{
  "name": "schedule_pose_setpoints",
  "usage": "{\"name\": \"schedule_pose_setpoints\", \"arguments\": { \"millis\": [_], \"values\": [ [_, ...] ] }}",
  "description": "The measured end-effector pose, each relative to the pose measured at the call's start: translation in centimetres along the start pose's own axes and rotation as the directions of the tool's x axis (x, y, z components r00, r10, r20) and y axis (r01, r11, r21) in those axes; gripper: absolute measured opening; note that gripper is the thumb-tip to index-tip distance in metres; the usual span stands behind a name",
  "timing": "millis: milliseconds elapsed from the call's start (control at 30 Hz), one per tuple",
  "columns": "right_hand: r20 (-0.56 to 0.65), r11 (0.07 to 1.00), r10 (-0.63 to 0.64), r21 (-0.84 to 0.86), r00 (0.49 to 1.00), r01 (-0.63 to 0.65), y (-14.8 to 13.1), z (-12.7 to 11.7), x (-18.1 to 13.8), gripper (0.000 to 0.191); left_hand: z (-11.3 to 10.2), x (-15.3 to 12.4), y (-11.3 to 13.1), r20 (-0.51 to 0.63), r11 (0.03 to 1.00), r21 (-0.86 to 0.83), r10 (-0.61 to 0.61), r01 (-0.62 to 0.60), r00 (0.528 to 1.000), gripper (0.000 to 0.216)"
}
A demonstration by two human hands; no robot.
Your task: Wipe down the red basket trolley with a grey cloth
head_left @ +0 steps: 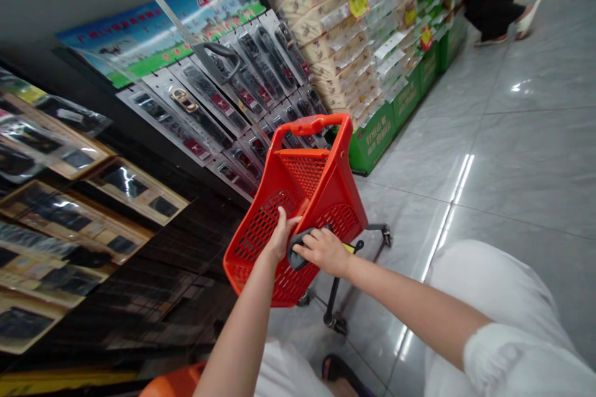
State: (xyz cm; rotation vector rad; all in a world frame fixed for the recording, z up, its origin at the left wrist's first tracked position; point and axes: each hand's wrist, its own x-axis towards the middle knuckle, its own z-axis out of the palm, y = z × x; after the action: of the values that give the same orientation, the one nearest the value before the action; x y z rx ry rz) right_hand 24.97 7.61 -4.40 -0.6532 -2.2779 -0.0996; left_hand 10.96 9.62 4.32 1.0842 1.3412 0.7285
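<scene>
Two hands hold a red shopping cart in a shop aisle.

The left hand (280, 234) grips the rim of the red plastic shopping cart (298, 198); the right hand (323, 250) presses a dark grey cloth (297, 247) against that rim. The cart stands on the tiled floor (512, 136) beside shelves of packaged goods (223, 93). It looks light, rigid and wheeled; its rim and top handle (311, 124) offer firm grips.

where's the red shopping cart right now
In the head view the red shopping cart stands mid-frame on the grey tiled floor, beside the display rack on its left, with the left hand and right hand on its near rim.
</scene>
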Motion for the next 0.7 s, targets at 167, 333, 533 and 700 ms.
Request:
{"name": "schedule_pose_setpoints", "arguments": {
  "millis": [167, 333, 533, 700],
  "values": [
    [-0.04, 0.976, 0.207, -0.061, 0.978, -0.209, 4.9, -1.4, 0.0, 0.037, 0.3, -0.1, 0.3, -0.02, 0.999, 0.052, -0.013, 0.014, 1.0, 0.097],
    [-0.355, 0.725, 0.679, 0.183, 0.643, -0.664, 10.5, -1.7, -0.4, 0.058, 0.5, 0.3, 0.4, -0.045, 0.979, 0.202, 0.037, -0.027, 0.998, 0.088],
    [-0.53, 0.701, 0.708, 0.453, 0.466, -0.551, 14.1, -1.7, 1.6, 0.077, 0.5, 0.2, 0.5, -0.084, 0.928, 0.366, 0.099, -0.062, 0.991, 0.084],
    [-0.282, 0.686, 0.716, 0.458, 0.639, -0.566, 11.4, 2.0, 0.4, 0.087, 1.1, -0.5, 1.0, -0.072, 0.876, 0.475, 0.128, -0.079, 0.989, 0.082]
  ]
}}
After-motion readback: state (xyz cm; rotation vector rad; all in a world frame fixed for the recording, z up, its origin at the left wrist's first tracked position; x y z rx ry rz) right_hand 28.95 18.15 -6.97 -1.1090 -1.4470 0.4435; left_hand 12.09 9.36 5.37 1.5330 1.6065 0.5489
